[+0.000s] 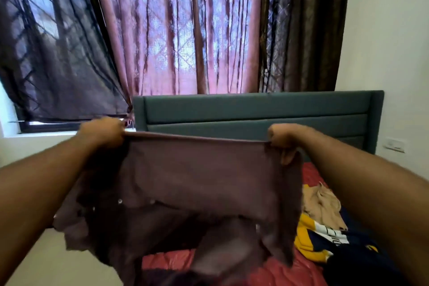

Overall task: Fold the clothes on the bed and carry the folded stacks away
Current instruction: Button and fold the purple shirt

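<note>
- Head view shows my left hand (pixel 103 131) and my right hand (pixel 284 138) both raised in front of the teal padded headboard (pixel 255 111), each pinching a top corner of a dark brown button-up garment (pixel 197 183).
- That garment hangs stretched between the two hands, above the bed with the red glossy cover (pixel 278 269); its lower part droops loose and blurred, so I judge no fold has been made in it yet.
- On the bed to my right lie a crumpled tan garment (pixel 322 206) and, touching it, a yellow, white and navy top (pixel 325 239), both unfolded.
- I can see no folded stack anywhere in view, so I reckon the task is at an early stage: folding remains, and carrying away has not begun.
</note>
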Demonstrator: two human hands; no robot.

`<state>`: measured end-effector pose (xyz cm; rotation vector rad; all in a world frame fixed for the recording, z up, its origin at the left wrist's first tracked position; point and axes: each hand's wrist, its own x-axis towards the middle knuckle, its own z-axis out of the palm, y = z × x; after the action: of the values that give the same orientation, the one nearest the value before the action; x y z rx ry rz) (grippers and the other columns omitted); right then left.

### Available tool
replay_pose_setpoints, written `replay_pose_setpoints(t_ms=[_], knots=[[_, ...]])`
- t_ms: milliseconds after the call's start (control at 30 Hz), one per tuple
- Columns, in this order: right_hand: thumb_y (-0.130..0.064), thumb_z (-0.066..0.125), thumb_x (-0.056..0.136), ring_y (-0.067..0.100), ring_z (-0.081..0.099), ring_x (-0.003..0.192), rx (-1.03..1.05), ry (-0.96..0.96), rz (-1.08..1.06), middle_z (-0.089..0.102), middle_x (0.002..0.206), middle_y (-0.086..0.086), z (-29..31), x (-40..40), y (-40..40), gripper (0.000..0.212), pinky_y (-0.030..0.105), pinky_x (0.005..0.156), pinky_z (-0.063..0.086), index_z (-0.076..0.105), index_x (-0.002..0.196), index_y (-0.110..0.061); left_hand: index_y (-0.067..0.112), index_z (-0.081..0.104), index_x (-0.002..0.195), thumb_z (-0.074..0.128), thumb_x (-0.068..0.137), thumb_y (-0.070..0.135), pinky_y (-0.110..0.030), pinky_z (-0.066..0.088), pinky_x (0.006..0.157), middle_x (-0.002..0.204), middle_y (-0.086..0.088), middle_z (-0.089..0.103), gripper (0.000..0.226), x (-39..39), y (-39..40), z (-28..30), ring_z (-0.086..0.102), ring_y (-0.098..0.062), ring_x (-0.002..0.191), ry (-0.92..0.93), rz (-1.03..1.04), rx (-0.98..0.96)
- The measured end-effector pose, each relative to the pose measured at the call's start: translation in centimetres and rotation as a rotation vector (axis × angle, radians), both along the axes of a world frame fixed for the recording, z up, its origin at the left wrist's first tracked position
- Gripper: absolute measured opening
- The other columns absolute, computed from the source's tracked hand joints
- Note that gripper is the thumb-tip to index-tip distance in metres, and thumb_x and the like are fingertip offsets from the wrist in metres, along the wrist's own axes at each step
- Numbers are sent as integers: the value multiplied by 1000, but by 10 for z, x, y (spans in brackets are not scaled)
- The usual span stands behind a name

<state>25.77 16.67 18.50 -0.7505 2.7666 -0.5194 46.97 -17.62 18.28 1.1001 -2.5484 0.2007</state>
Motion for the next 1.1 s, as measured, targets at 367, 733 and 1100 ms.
replay_pose_setpoints(t_ms=[367, 733, 1100], knots=[[7, 37, 89, 33, 68, 54, -90, 82, -119, 66, 65, 24, 2, -48, 6, 19, 41, 45, 57, 56, 92, 9, 11, 70, 113, 78, 73, 20, -37, 59, 66, 107, -13, 72, 42, -4, -3, -15, 70, -30, 88, 275, -372, 1189], [2, 46, 92, 40, 69, 79, 14, -61, -175, 65, 95, 26, -82, -110, -19, 16, 45, 67, 59, 59, 97, 10, 8, 55, 132, 45, 98, -5, -47, 53, 90, 119, -18, 63, 37, -115, 4, -162, 63, -31, 96, 1074, -164, 1360], [-15, 45, 96, 43, 55, 112, -353, 605, -320, 54, 125, 24, 64, -208, -67, 25, 41, 89, 47, 55, 116, -2, 62, -14, 142, 37, 91, -1, -41, 51, 89, 162, 6, 17, 96, -207, -84, 62, 58, -33, 120, 83, -398, -249]])
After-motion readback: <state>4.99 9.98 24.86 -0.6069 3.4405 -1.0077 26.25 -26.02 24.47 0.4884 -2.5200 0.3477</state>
